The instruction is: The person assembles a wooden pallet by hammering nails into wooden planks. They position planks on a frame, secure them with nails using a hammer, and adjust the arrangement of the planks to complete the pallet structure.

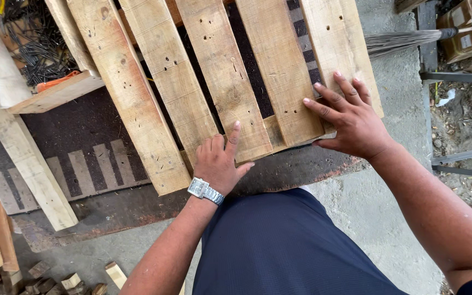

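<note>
A pallet of several pale wooden slats (165, 82) lies on a dark mat in front of me. My left hand (219, 158), with a silver wristwatch, rests on the near ends of the middle slats, index finger stretched along a slat (228, 76) and the other fingers curled. My right hand (350, 120) lies flat with fingers spread over the near end of the rightmost slat (334, 43). Neither hand holds anything.
A dark mat (88, 158) with pale stripes covers the concrete floor (378, 202). Loose planks (23, 153) lean at the left, a heap of black nails (34, 43) at top left, wood offcuts (72, 281) at bottom left. A broom (405, 39) and a cardboard box (468, 30) sit at top right.
</note>
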